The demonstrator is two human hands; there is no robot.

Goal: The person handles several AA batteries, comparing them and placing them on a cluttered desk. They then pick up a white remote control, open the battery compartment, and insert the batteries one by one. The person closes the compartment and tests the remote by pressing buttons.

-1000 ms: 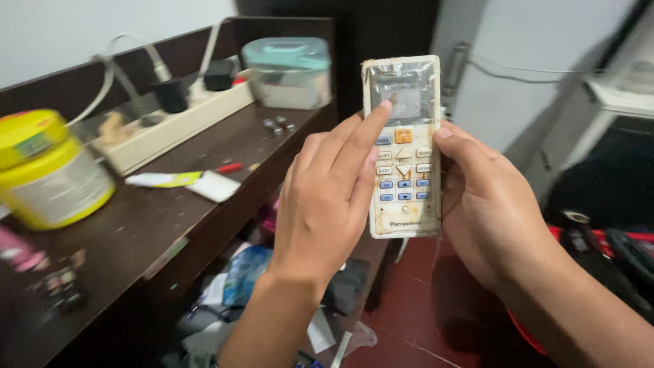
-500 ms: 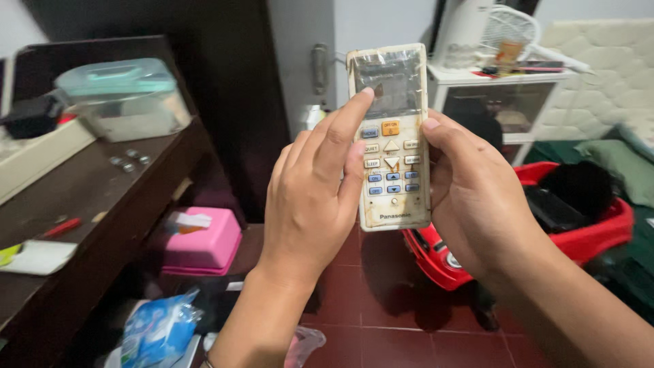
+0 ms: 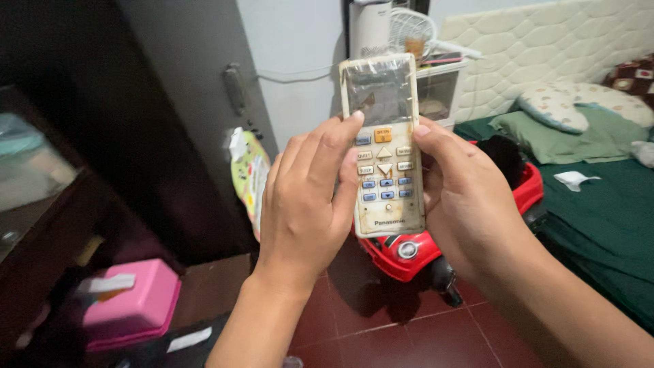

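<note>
The person is holding a remote (image 3: 383,146) upright between both hands, out in front of the chest and above the floor (image 3: 409,327). The right hand (image 3: 470,197) is grasping it from its right side, with the thumb pressing on the edge beside the top row of buttons and the other fingers passing behind it out of sight. The left hand (image 3: 306,197) is cupping the remote's left side, its forefinger stretching up and its tip touching the left edge just under the screen, while the remaining fingers are lying loosely curled beside it. The remote is cream, stained brown along its edges, and is wearing a clear plastic wrap over the screen end; below the screen it is showing an orange button, pale triangular ones and several blue ones. Directly behind and below the remote a red toy car (image 3: 409,249) is standing on the floor. To the remote's right a green bed (image 3: 599,204) is carrying a green pillow (image 3: 579,136). Above and behind the remote a white fan (image 3: 412,27) is sitting on a small cabinet (image 3: 439,88). Far down to the remote's left a pink box (image 3: 133,303) is lying near a dark wardrobe (image 3: 136,123).
</note>
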